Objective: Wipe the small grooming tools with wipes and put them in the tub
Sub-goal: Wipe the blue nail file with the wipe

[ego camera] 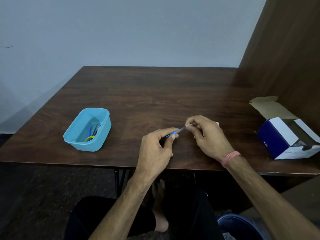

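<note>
My left hand (156, 146) pinches the blue handle of a small grooming tool (175, 133) above the table's front part. Its thin metal end points right into a small white wipe (189, 126), which my right hand (206, 134) pinches around the tip. A light blue tub (74, 135) stands at the left of the table; inside lie a blue-handled tool (89, 129), a metal tool and a yellow ring-shaped piece (89, 138).
An open blue and white cardboard box (284, 135) sits at the table's right edge, beside a brown wooden panel (285, 58). The dark wooden table (147, 94) ends just below my hands. A blue bin rim (240, 226) shows on the floor at lower right.
</note>
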